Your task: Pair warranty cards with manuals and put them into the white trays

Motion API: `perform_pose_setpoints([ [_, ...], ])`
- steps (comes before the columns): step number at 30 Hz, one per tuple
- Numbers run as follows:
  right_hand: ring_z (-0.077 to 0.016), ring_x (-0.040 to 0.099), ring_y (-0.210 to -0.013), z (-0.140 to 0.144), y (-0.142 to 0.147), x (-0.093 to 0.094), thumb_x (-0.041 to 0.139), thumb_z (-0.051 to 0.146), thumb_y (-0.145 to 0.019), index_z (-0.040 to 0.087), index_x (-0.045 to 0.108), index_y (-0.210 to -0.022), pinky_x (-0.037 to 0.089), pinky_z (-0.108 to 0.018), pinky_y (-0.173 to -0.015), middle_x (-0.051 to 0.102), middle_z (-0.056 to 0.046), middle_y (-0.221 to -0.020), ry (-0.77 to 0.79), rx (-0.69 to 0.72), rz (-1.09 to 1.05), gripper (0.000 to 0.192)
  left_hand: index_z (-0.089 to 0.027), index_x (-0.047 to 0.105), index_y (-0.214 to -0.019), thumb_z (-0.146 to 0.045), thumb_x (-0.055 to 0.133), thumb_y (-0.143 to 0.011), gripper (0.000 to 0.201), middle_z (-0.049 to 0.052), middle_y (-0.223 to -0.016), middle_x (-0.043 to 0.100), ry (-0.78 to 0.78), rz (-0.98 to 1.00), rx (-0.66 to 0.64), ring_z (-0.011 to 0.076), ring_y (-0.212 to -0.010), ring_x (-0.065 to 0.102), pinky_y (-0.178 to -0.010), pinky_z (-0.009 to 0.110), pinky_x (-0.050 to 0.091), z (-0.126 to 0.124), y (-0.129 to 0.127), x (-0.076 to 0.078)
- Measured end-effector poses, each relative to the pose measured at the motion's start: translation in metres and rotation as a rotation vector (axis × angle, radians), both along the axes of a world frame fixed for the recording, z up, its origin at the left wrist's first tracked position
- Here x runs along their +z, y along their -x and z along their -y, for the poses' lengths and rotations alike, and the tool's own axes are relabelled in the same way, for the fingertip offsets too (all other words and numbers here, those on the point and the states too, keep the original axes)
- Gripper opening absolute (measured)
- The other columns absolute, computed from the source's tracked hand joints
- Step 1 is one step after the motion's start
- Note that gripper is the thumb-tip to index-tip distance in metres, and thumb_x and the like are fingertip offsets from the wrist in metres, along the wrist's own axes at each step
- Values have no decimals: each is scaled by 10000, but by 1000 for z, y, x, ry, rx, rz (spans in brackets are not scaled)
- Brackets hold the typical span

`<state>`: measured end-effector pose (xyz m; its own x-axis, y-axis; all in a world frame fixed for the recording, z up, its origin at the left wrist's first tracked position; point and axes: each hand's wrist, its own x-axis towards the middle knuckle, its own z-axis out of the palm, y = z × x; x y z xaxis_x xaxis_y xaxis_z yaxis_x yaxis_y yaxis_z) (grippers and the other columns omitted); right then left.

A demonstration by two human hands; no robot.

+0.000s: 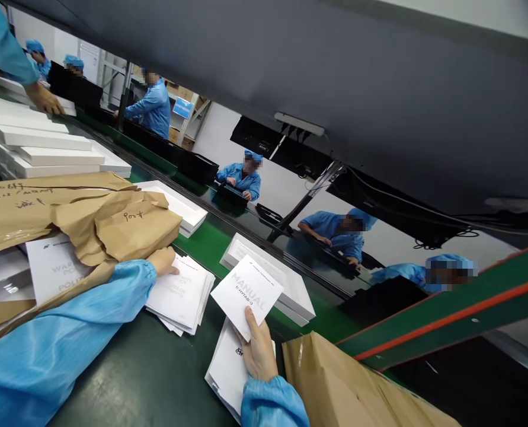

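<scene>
Boxes (45,151), white and flat, sit stacked far left of the belt (205,243), with a co-worker's hand (45,99) resting on the row behind them. I take the belt as my landmark. On my side of it, left, crumpled brown paper (112,222) covers more printed sheets. My left hand (165,262) pokes out from under that paper, fingers laid flat and nearly straight on a fanned stack (181,290) of white leaflets; it presses rather than grips, and I cannot tell whether the thumb has hooked a sheet. Further right, my right hand (257,350) pinches a manual (248,293) by its lower corner, thumb on top, fingers curled beneath, over a second pile (226,370). The manual stands tilted like a diamond, its long axis pointing up and away toward the belt. On the belt just beyond it lies an open white tray (290,287), up and right of the fingers, and my right hand is clearly the nearer one. A brown bag (335,385) sits right of that wrist.
</scene>
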<state>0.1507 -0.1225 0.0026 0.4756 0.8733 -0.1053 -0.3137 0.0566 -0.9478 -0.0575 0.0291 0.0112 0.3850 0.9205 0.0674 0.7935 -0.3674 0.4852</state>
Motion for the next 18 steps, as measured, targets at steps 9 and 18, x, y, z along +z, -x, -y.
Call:
perform_pose_setpoints([
  [9,-186,456,-999,0,2,-2,583,358,-644,205,408,-1122,419,-295,-799,525,-33,-1069,35,-9,55,532,-133,415,-865,-163,356,-760,124,150,-825,570,-136,0,83,253,-791,553,-652,343,377,5,-2,1],
  [18,-190,478,-952,1,15,-6,537,382,-680,219,429,-1080,433,-321,-738,539,-31,-1018,-41,-45,58,445,-198,405,-835,-370,298,-777,211,18,-641,551,-24,397,156,184,-624,551,-569,281,382,18,-13,24],
])
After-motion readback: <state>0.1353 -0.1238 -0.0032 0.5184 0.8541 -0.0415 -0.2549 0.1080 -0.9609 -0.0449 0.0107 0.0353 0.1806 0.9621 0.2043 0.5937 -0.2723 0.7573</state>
